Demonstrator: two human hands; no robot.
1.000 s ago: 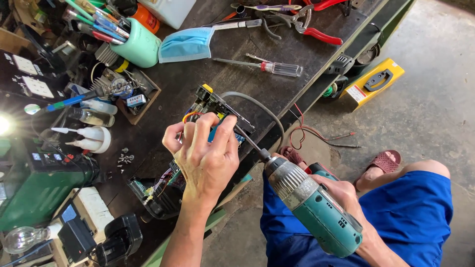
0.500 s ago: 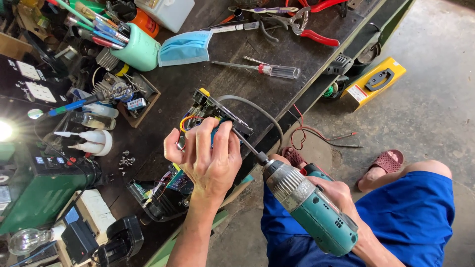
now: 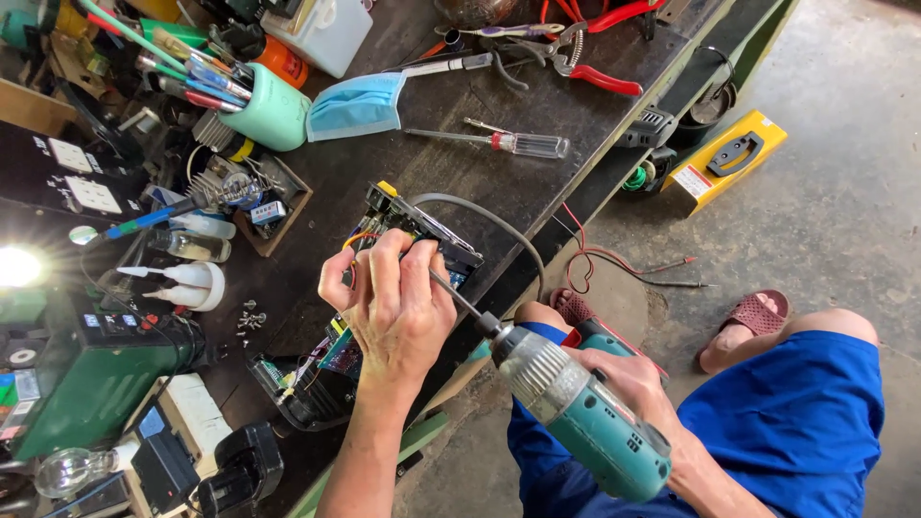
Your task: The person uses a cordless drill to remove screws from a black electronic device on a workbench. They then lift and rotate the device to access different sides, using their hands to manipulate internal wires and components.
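Two hands (image 3: pixel 398 307), circuit board (image 3: pixel 422 235), teal drill (image 3: pixel 585 417)

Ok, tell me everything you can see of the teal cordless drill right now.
The cordless drill has a teal plastic body, a silver-grey chuck collar and a long thin dark bit. The right hand grips its handle from below. It is tilted, bit pointing up and left toward the open electronic device at the dark workbench edge. The bit tip disappears behind the left hand, which rests on the device, so its contact point is hidden. The body hangs off the bench, above the lap.
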